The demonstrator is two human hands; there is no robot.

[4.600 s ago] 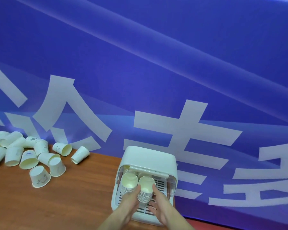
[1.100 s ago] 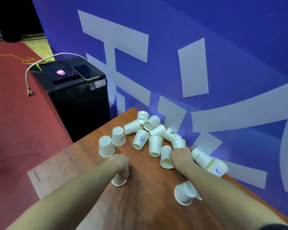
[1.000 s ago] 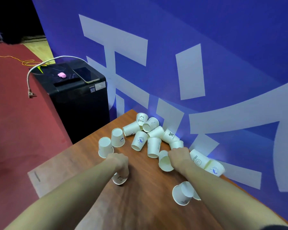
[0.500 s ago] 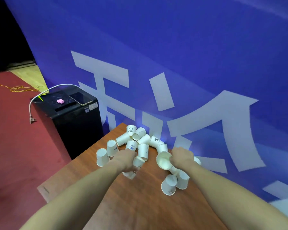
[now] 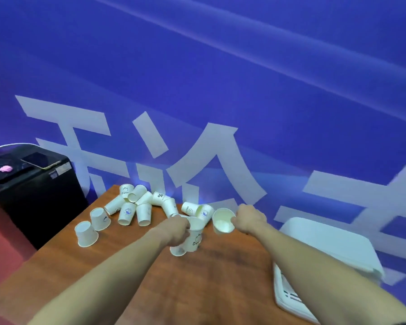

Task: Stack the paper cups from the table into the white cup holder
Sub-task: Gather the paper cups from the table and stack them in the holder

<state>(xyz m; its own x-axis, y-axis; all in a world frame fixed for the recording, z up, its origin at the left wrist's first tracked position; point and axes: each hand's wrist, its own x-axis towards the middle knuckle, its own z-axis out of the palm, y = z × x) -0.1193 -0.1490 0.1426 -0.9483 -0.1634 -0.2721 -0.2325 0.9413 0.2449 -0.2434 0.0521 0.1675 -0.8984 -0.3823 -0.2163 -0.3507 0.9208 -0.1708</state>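
Note:
My left hand [image 5: 176, 231] grips a paper cup [image 5: 194, 233] printed with dark lettering, held upright above the wooden table [image 5: 220, 277]. Another small cup [image 5: 178, 250] shows just under that hand. My right hand [image 5: 249, 218] holds a second paper cup [image 5: 223, 220] on its side, its open mouth turned toward me. Several loose cups [image 5: 136, 205] lie in a heap at the table's far left. The white cup holder [image 5: 333, 245] stands at the right, partly hidden behind my right forearm.
A black cabinet [image 5: 33, 184] stands left of the table, with a phone [image 5: 40, 160] and a pink object [image 5: 5, 169] on top. A blue banner with white characters [image 5: 220, 90] runs right behind the table. Red floor lies at the lower left.
Both hands have lifted their cups off the table and drawn them right, away from the heap. The view has swung right, bringing the white cup holder into sight.

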